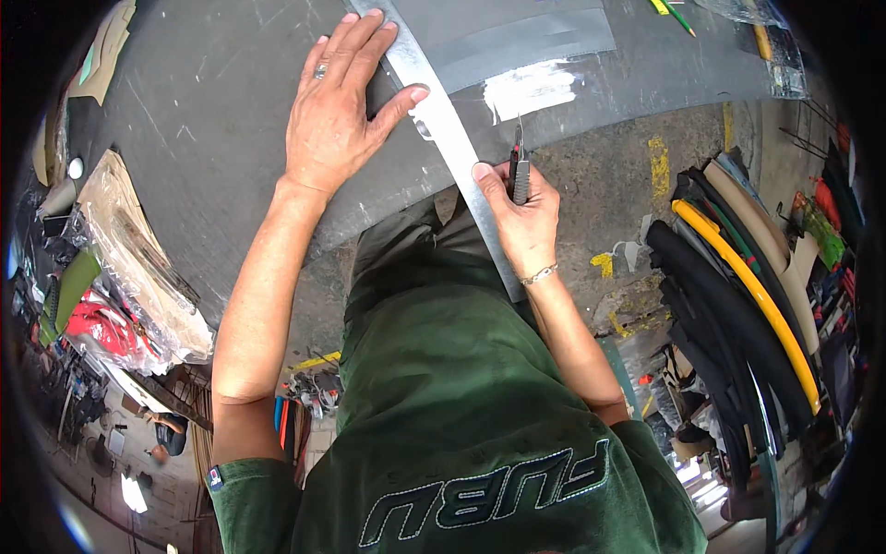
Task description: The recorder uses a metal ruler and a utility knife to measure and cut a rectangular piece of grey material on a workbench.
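A long metal straightedge (447,109) slants across the dark grey tabletop (212,120), its near end hanging past the front edge toward my body. My left hand (337,125) lies flat beside it, fingers stretched out, with fingertips and thumb resting on the metal. In my right hand (531,212) is a utility knife (521,171), blade pointing away from me. My right thumb touches the straightedge near the table's edge. Just beyond the blade, a white smeared patch (531,92) marks the surface. A grey strip of sheet material (531,44) lies behind that patch.
A green pencil (681,20) lies at the far right of the table. Rolls of dark material and a yellow roll (752,295) stand on the right. Plastic-wrapped sheets (134,249) are at the left. Another person (168,434) appears small at lower left.
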A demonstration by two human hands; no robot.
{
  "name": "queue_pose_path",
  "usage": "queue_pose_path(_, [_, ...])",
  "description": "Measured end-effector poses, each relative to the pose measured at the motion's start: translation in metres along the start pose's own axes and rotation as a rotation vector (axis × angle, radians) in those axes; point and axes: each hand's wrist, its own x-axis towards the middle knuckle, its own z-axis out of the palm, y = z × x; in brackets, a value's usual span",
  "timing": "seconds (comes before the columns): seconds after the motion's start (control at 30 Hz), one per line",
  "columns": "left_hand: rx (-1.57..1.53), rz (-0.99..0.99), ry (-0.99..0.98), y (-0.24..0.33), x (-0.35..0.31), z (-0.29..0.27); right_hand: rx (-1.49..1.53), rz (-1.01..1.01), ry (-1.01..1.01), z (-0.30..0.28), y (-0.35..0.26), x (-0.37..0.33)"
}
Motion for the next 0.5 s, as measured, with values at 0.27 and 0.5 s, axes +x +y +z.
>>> queue_pose_path(0.27, [0.0,-0.005,-0.001,0.002,0.001,-0.003,-0.008,-0.019,0.015,0.003,0.003,-0.002])
queue_pose_path(0.5, [-0.048,-0.123,-0.142,0.013,0.006,-0.019,-0.009,-0.029,0.024,0.003,0.003,-0.002])
